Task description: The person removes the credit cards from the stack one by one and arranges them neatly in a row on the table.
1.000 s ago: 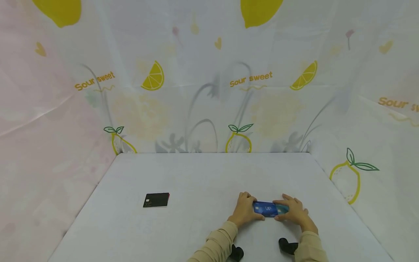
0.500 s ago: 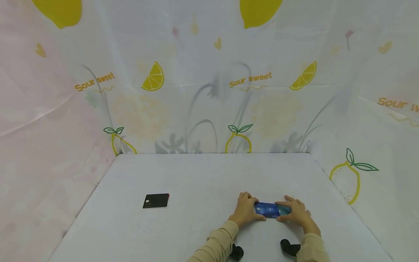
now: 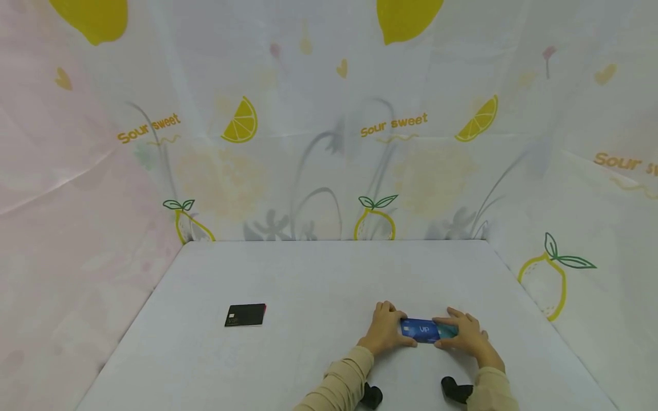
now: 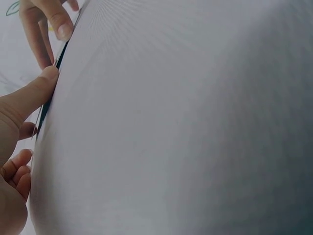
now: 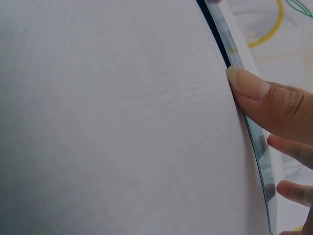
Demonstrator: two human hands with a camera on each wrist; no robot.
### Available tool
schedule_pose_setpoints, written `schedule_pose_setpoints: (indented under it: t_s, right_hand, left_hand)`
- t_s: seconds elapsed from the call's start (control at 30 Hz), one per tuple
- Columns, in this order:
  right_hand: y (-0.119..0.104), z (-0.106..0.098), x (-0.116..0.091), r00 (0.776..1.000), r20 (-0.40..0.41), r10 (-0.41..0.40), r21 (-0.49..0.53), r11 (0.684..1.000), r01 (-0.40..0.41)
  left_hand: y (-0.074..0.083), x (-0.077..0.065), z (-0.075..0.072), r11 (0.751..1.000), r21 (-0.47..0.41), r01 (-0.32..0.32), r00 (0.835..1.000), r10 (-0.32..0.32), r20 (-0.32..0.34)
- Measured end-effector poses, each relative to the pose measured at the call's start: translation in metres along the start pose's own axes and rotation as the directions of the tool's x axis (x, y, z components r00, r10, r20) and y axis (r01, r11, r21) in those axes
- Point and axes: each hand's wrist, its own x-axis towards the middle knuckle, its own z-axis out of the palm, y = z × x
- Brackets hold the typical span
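A blue card (image 3: 418,330) printed "VIP" lies on the table, with a teal card (image 3: 449,330) showing at its right end. They overlap or meet under the right fingers; which lies on top I cannot tell. My left hand (image 3: 384,330) holds the blue card's left end between thumb and fingers. At the other end my right hand (image 3: 466,338) grips the cards by their near and far edges. In the right wrist view the right thumb (image 5: 269,103) presses on a card edge. From the left wrist, the cards (image 4: 46,107) appear only as a thin dark strip.
Farther left on the white table (image 3: 308,279) lies a black card (image 3: 245,314) marked "VIP", a red edge peeking out at its right side. A lemon-printed cloth (image 3: 329,171) hangs behind and along both sides. Black devices (image 3: 456,390) sit at both wrists.
Both hands and the cards between them have shifted slightly right and toward me, mostly in the first half second. The hold looks the same, and the black card stays put.
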Motion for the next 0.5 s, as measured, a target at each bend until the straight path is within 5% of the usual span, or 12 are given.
schedule_pose_setpoints:
  t_s: [0.5]
  right_hand:
    - [0.0033, 0.0016, 0.0021, 1.000, 0.005, 0.002, 0.000, 1.000, -0.002]
  left_hand:
    - [-0.0037, 0.0001, 0.0004, 0.999, -0.035, 0.005, 1.000, -0.004, 0.021]
